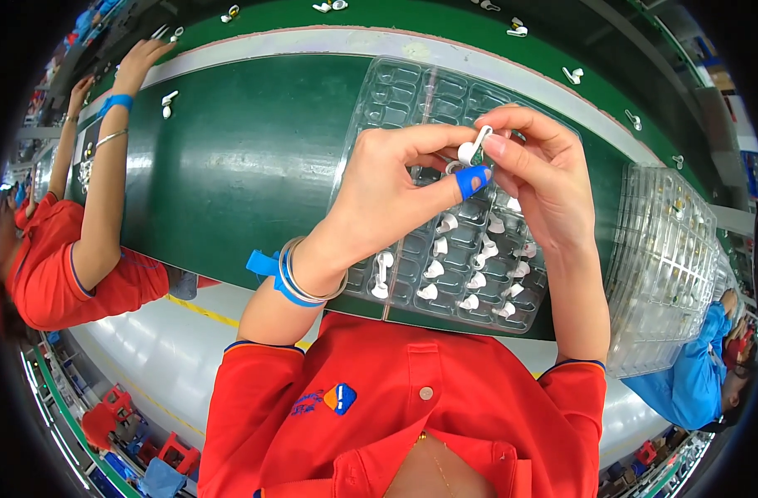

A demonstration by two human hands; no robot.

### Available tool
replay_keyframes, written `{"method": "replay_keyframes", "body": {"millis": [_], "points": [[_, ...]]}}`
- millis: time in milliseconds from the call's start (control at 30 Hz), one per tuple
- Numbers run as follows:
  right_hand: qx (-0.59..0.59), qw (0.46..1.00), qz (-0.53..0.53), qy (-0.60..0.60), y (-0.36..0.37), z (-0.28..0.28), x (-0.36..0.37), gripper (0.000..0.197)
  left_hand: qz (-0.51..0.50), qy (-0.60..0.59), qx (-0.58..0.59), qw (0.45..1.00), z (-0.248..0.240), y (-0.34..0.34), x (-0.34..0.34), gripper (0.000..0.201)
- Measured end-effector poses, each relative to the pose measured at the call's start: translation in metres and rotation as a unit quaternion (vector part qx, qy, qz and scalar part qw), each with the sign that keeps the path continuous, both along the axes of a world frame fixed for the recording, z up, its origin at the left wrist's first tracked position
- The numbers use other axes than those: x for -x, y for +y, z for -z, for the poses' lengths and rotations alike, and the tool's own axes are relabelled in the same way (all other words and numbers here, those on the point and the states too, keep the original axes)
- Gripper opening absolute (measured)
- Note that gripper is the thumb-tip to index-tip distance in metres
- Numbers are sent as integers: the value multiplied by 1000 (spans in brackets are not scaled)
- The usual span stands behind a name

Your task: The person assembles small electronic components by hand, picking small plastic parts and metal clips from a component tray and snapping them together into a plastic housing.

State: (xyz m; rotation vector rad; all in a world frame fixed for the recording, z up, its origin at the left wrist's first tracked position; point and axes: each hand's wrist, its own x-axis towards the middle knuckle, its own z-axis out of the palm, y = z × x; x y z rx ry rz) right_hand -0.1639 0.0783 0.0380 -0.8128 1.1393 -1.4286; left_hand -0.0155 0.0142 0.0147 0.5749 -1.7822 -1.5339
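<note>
Head view: white earbud part [473,150] is pinched in the fingertips of both left hand [389,173] and right hand [555,173], held over clear tray [391,77]. Blue tape [470,182] is wrapped on left hand's thumb. Similar white parts [434,269] are seated in near-side pockets. Stacked trays [655,274] are set at right.

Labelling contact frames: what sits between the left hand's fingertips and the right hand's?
A white stemmed earpiece, held by the left hand and right hand above the clear compartmented tray; the head view shows it, partly hidden.
</note>
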Motion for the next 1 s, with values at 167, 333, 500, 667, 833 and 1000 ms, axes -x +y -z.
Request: {"method": "replay_keyframes", "body": {"millis": [167, 333, 500, 667, 833, 1000], "points": [[30, 999, -1, 27, 1, -1, -1, 11, 13, 26, -92, 995, -3, -2, -3, 25], [89, 991, 0, 97, 1, -1, -3, 10, 66, 55, -197, 977, -7, -2, -5, 24], [75, 993, 8, 94, 1, -2, -1, 11, 100, 53, -202, 973, -3, -2, -3, 29], [48, 994, 13, 95, 2, -6, 5, 10, 115, 50, -160, 979, -4, -2, 0, 31], [63, 996, 13, 68, -1, -3, 7, 9, 130, 33, -177, 975, -13, -6, 0, 31], [91, 975, 34, 198, -3, -2, 14, 18, 126, -63, -107, 984, -24, -30, 1, 25]]}}
